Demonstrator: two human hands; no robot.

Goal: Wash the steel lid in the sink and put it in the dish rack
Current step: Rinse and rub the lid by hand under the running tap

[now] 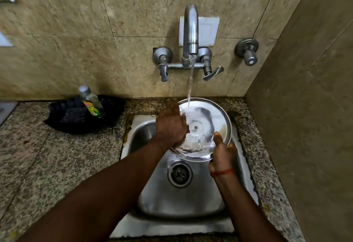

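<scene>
You held the round steel lid [204,125] tilted over the far part of the sink [191,199], your right hand [222,155] pinching its near rim, thumb on the shiny concave inside. Your left hand [171,125], fingers spread flat, rubbed the lid's left side under the tap stream [191,81].

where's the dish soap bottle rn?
Head view: the clear green-labelled dish soap bottle leans in the black tub on the granite counter, left of the steel sink.
</scene>
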